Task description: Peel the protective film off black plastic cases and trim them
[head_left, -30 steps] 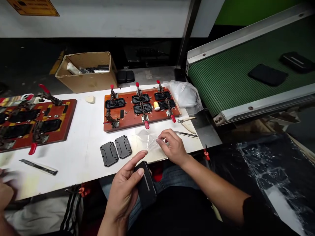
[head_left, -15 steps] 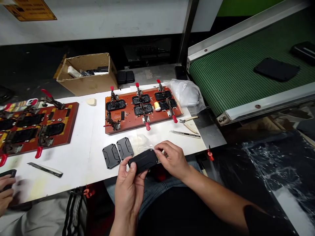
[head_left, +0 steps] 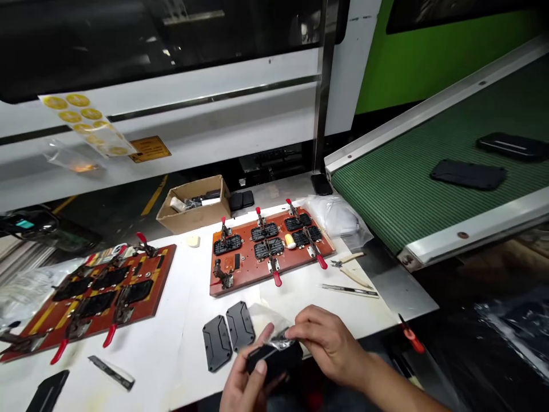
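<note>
A white machine front (head_left: 240,117) and a green panel (head_left: 398,68) stand behind a table (head_left: 171,337) spread with white paper, on which lies a red-brown clamp board (head_left: 249,273) with red-handled clamps. In front of the clamp board, the left hand (head_left: 242,386) grips a black case (head_left: 283,360), thumb on top. The right hand (head_left: 328,340), in front of the board too, has its thumb and fingers closed on clear plastic film (head_left: 268,317) at the case's far edge. Between the left hand and the board, two dark plates (head_left: 217,343) lie side by side.

On the clamp board, black ribbed parts (head_left: 269,248) sit under the clamps, with a small yellow-and-white piece (head_left: 290,241) among them. Just off its near right corner are pliers (head_left: 355,281) and a slim knife (head_left: 349,290). Beside its right end is a plastic bag (head_left: 338,220); behind its far left corner, a cardboard box (head_left: 193,220). Left of it lie a cream block (head_left: 193,241), a second board (head_left: 160,272) and a cutter (head_left: 111,373). To its right, a green conveyor belt (head_left: 386,200) carries two black pieces (head_left: 467,173).
</note>
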`<state>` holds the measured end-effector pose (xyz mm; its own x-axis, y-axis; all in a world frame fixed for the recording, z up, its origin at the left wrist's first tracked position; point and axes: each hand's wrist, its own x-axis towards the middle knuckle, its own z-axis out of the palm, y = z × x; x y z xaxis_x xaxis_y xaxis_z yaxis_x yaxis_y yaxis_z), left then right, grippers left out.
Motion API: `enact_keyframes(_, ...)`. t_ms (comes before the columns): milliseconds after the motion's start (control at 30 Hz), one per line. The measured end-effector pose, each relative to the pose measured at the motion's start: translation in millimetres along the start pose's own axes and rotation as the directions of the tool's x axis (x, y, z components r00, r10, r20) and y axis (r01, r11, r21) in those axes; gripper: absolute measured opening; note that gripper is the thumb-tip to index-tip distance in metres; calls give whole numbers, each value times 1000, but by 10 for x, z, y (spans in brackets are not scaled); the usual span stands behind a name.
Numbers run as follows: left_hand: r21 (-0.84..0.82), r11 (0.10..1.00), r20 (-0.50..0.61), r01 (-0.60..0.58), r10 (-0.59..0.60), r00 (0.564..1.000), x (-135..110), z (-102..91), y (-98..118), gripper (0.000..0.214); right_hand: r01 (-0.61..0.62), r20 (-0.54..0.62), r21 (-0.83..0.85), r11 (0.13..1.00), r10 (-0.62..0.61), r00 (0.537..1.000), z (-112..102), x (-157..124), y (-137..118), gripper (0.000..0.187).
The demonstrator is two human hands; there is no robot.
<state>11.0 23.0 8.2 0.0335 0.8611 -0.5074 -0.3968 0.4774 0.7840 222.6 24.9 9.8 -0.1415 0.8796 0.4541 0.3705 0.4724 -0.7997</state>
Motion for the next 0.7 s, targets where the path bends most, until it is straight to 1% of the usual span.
enact_keyframes(67,31,999,35,-38,37,999,-37,57,123,41,55,78,-12,998,-54,995,-60,30,-17,38)
enact_keyframes(100,20,998,37,-67,66,997,-43,95,160,41,75,100,-9,997,-73,992,-63,33,-22,37)
enact_keyframes(167,-42,988,-2,-146,146,989,-37,181,164,38,68,101,0,998,-68,993,-4,7,-40,32)
enact_keyframes(233,-103,969,-92,-226,217,972,-38,267,81,30,-5,76,10,1000,4,997,120,-47,-96,25)
enact_keyframes(267,-104,962,-138,-251,236,962,-50,301,19,27,-48,61,20,999,47,997,189,-75,-139,23)
enact_keyframes(333,-9,962,-183,-273,267,946,-90,337,-113,24,-124,19,64,990,123,992,301,-108,-228,20)
enact_keyframes(367,83,955,-174,-286,296,939,-112,333,-172,25,-156,-23,92,983,159,987,334,-108,-264,20)
enact_keyframes(400,193,932,-133,-307,335,933,-130,315,-221,27,-185,-80,117,976,195,978,348,-96,-290,19)
enact_keyframes(433,303,891,-57,-338,371,927,-143,284,-258,30,-207,-140,135,969,226,964,344,-76,-305,19)
enact_keyframes(467,393,839,40,-376,394,918,-148,242,-282,33,-218,-184,144,965,243,952,325,-50,-309,18)
enact_keyframes(500,454,787,143,-417,398,906,-146,194,-294,36,-209,-199,142,967,235,951,296,-22,-306,18)
enact_keyframes(533,489,745,235,-454,388,891,-137,143,-295,38,-175,-185,139,975,199,962,262,4,-298,18)
enact_keyframes(567,511,708,306,-487,380,873,-123,91,-288,41,-124,-146,147,981,145,979,225,26,-288,18)
enact_keyframes(633,551,620,393,-558,397,829,-86,-4,-256,45,-33,-53,210,977,45,998,154,53,-271,18)
enact_keyframes(667,577,557,427,-598,419,801,-66,-40,-236,46,-11,-20,252,968,16,1000,122,59,-269,17)
enact_keyframes(700,605,487,449,-631,446,774,-46,-67,-215,46,-12,-4,281,960,13,1000,94,58,-272,16)
